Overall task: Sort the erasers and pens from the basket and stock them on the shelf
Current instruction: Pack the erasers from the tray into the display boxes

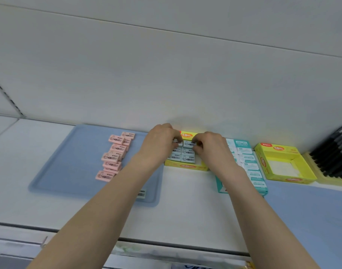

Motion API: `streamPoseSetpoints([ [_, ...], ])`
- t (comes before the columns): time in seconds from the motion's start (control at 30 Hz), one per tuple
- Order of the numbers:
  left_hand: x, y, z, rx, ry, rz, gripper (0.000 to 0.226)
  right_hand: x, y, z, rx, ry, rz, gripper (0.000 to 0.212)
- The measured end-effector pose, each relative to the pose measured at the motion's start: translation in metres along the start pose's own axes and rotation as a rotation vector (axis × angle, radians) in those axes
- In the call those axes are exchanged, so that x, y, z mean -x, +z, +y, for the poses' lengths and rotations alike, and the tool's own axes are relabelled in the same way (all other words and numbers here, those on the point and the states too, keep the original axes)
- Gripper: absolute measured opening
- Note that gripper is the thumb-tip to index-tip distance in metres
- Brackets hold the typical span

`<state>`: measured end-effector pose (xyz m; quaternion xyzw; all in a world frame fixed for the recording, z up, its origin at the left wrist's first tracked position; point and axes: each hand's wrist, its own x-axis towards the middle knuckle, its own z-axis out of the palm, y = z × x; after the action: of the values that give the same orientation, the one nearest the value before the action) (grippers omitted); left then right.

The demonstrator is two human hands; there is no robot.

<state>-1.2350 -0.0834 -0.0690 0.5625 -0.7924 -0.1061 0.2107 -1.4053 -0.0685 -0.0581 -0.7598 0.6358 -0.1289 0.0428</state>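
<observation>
1. Erasers (182, 157), the pale ones, are packed in rows in a yellow box (185, 166) on the shelf (185, 200), directly under the fingertips of both hands.
2. One eraser in the far row is pinched by the left hand (159, 141) and one by the right hand (209, 147), fingers curled close. Both hands are equally near.
3. Long sides are laid across, from one hand towards the other.
4. Pink erasers (113, 156) are seen loose outside the left hand; pens (337, 152) lie well beyond the right hand.
5. The far row is partly hidden by fingers, and no basket is seen.
</observation>
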Motion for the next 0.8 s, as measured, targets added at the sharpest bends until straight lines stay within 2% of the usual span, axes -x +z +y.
streamPoseSetpoints([
  [0.27, 0.017, -0.008, -0.006, 0.049, -0.009, 0.022, 0.023, 0.008, 0.011, -0.007, -0.046, 0.014, 0.077, 0.02],
  [0.4, 0.057, -0.031, -0.024, 0.137, -0.044, 0.086, 0.02, 0.026, 0.008, -0.022, -0.182, -0.077, 0.16, 0.016],
  [0.53, 0.1, -0.046, -0.047, 0.148, -0.158, 0.204, 0.017, 0.056, 0.009, -0.059, -0.297, -0.32, -0.069, 0.011],
  [0.63, 0.116, -0.05, -0.051, 0.136, -0.189, 0.234, 0.018, 0.073, 0.022, -0.087, -0.343, -0.453, -0.244, 0.025],
  [0.7, 0.12, -0.051, -0.049, 0.139, -0.193, 0.235, 0.018, 0.077, 0.03, -0.095, -0.287, -0.492, -0.271, 0.028],
  [0.8, 0.121, -0.051, -0.045, 0.13, -0.188, 0.23, 0.018, 0.074, 0.029, -0.093, -0.335, -0.429, -0.274, 0.019],
])
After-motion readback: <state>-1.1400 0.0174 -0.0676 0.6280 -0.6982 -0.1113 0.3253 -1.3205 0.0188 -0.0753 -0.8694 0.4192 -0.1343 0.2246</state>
